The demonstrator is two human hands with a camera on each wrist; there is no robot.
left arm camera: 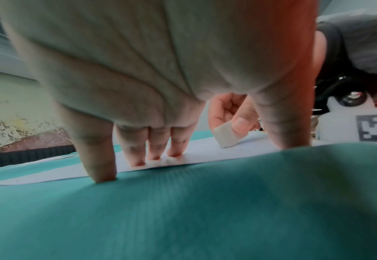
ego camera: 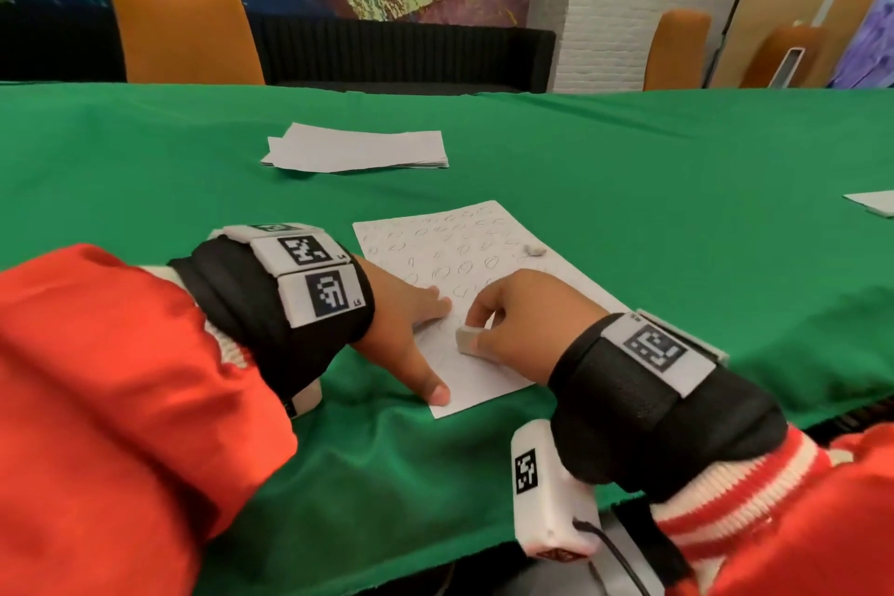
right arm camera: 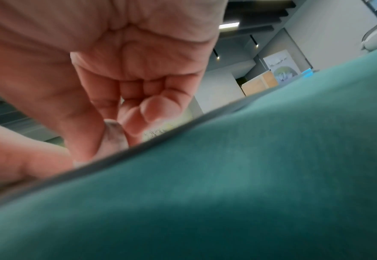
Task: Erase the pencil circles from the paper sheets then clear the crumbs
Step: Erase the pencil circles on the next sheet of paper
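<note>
A white paper sheet (ego camera: 484,257) covered in several pencil circles lies on the green tablecloth (ego camera: 677,189) in front of me. My right hand (ego camera: 513,319) pinches a small grey-white eraser (ego camera: 467,340) and holds it against the sheet's near part, which looks rubbed out. The eraser (left arm camera: 226,136) also shows in the left wrist view, and its smudged end (right arm camera: 114,135) in the right wrist view. My left hand (ego camera: 411,329) lies with straight fingers (left arm camera: 154,147) spread, pressing the sheet's left edge (left arm camera: 205,154) flat. A second small eraser (ego camera: 533,250) rests near the sheet's right edge.
A stack of white sheets (ego camera: 358,150) lies farther back on the table. More paper (ego camera: 871,203) sits at the far right edge. Orange chairs (ego camera: 184,34) stand behind the table. The table's near edge runs just under my wrists.
</note>
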